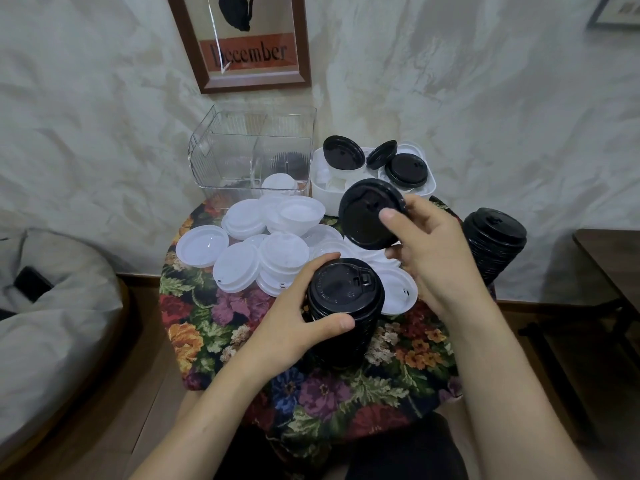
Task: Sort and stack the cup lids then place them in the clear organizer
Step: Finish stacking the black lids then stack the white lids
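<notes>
Fingers (pixel 424 207) of the right hand (pixel 440 254) pinch a black lid (pixel 363 220) just above the black stack (pixel 341 306) gripped by the left hand (pixel 294 320), while many white lids (pixel 239 268) lie loose on the table (pixel 311 393) and the clear organizer (pixel 225 157) holds little, so most sorting likely remains.

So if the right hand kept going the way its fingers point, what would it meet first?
Likely the loose white lids, beyond the black lid the right hand holds; depth is unclear.
</notes>
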`<action>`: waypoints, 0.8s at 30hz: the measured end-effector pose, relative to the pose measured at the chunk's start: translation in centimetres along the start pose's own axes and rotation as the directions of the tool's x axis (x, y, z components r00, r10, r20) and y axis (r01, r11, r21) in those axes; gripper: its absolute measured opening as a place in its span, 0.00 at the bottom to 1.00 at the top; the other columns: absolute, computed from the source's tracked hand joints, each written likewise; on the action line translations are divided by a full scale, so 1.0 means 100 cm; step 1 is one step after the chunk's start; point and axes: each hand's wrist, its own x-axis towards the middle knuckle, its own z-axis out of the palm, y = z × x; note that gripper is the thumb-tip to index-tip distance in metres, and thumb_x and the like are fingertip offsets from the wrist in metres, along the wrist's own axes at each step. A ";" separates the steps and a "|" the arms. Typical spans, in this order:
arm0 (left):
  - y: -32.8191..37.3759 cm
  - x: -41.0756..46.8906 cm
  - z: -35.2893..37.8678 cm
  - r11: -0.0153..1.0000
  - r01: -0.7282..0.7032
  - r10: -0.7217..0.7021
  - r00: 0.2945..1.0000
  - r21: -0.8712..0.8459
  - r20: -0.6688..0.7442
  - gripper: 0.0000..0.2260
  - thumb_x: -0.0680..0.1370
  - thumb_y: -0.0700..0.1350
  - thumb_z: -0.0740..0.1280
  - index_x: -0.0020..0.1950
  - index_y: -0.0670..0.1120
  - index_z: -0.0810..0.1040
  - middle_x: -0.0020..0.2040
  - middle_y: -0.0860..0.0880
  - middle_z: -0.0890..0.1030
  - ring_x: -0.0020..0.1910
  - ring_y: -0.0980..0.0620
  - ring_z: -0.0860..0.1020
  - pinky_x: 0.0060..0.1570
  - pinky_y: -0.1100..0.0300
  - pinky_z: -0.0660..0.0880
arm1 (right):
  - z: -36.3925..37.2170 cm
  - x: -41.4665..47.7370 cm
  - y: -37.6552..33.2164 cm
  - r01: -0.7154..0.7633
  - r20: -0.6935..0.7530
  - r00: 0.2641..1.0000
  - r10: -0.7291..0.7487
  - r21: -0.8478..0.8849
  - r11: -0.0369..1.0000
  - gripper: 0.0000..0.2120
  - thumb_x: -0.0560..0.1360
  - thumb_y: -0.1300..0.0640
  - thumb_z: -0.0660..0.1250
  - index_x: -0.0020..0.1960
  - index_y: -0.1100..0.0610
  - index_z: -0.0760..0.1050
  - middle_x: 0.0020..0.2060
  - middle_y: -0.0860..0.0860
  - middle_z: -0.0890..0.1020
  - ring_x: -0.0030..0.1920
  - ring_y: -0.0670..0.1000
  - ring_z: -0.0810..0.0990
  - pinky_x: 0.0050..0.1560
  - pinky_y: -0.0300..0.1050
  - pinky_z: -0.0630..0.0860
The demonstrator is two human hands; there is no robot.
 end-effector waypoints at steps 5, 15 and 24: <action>0.002 0.000 0.001 1.000 -0.015 0.015 1.000 -0.021 0.001 0.36 0.70 0.59 0.77 0.76 0.63 0.67 0.70 0.62 0.78 0.71 0.60 0.75 0.69 0.56 0.70 | -0.008 -0.007 0.002 -0.166 0.105 0.984 0.147 0.197 0.966 0.16 0.84 0.62 0.64 0.70 0.51 0.78 0.49 0.53 0.84 0.40 0.48 0.77 0.31 0.39 0.74; 0.006 0.000 0.002 0.998 -0.029 0.028 1.000 -0.050 -0.011 0.33 0.69 0.58 0.76 0.72 0.63 0.70 0.68 0.66 0.78 0.69 0.64 0.75 0.62 0.71 0.70 | 0.000 -0.026 0.017 0.005 0.216 0.974 0.072 -0.334 0.943 0.10 0.82 0.53 0.69 0.62 0.45 0.82 0.58 0.40 0.84 0.61 0.39 0.81 0.61 0.41 0.76; 0.002 0.000 0.000 0.995 -0.008 0.007 1.000 -0.102 -0.012 0.53 0.61 0.71 0.79 0.81 0.65 0.57 0.72 0.67 0.73 0.73 0.63 0.71 0.69 0.64 0.69 | 0.004 -0.044 0.030 0.044 0.168 0.986 -0.002 -0.243 0.969 0.09 0.82 0.58 0.69 0.58 0.46 0.77 0.56 0.39 0.84 0.61 0.42 0.81 0.59 0.44 0.76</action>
